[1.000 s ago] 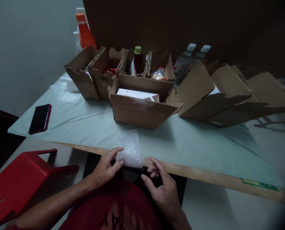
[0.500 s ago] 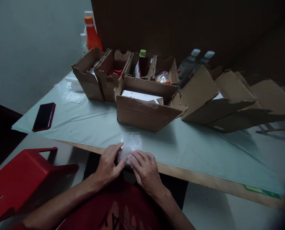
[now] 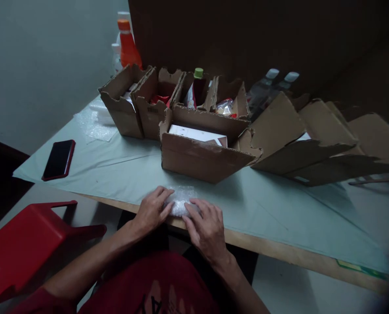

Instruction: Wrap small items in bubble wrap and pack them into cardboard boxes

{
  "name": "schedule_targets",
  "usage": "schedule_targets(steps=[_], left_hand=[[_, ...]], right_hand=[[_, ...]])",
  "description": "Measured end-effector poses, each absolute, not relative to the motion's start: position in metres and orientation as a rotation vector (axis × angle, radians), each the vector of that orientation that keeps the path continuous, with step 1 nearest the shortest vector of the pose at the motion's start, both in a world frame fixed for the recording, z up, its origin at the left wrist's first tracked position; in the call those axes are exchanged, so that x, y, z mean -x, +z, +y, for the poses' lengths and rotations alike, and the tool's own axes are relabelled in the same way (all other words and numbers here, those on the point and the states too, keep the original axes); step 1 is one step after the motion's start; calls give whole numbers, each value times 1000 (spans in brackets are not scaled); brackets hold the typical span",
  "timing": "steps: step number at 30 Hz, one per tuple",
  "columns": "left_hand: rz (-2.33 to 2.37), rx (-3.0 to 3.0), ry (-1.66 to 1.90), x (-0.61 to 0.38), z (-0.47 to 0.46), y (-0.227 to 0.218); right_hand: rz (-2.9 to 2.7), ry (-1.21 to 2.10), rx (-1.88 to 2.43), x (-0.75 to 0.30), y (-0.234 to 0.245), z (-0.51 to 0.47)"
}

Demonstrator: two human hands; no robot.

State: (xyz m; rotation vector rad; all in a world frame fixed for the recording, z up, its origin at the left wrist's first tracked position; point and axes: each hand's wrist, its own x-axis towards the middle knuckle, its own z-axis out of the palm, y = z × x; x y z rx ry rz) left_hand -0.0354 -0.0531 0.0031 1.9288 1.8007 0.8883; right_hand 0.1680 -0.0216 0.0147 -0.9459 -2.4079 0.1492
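Note:
A small piece of clear bubble wrap (image 3: 181, 203) lies at the near edge of the table, bunched or folded into a thick strip; whether anything is inside it I cannot tell. My left hand (image 3: 154, 205) grips its left end, thumb on the near side and fingers curled over the top. At the right end, my right hand (image 3: 205, 218) holds it with bent fingers and the thumb low. Just beyond the wrap stands a cardboard box (image 3: 201, 159) with a white box (image 3: 196, 133) inside.
Several open cardboard bins (image 3: 122, 115) line the back, holding packets and a green-capped bottle (image 3: 198, 74). More bins (image 3: 289, 152) stand at the right. A phone (image 3: 59, 159) and more bubble wrap (image 3: 96, 124) lie at the left. A red stool (image 3: 33, 244) stands below the table.
Both hands have moved slightly away from my body onto the table edge with the bubble wrap. Its flat far part now looks shorter and the strip thicker. The view has shifted a little.

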Motion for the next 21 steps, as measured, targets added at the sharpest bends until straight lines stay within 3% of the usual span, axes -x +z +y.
schedule_targets(steps=[5, 10, 15, 21], left_hand=[[1923, -1823, 953, 38, -40, 8], [1714, -1127, 1271, 31, -60, 16], [1298, -797, 1217, 12, -75, 21], [1130, -558, 1202, -6, -75, 21]], right_hand=[[-2535, 191, 938, -160, 12, -12], [-2272, 426, 1034, -160, 6, 8], [-2143, 578, 955, -159, 11, -15], [-2079, 821, 965, -173, 13, -38]])
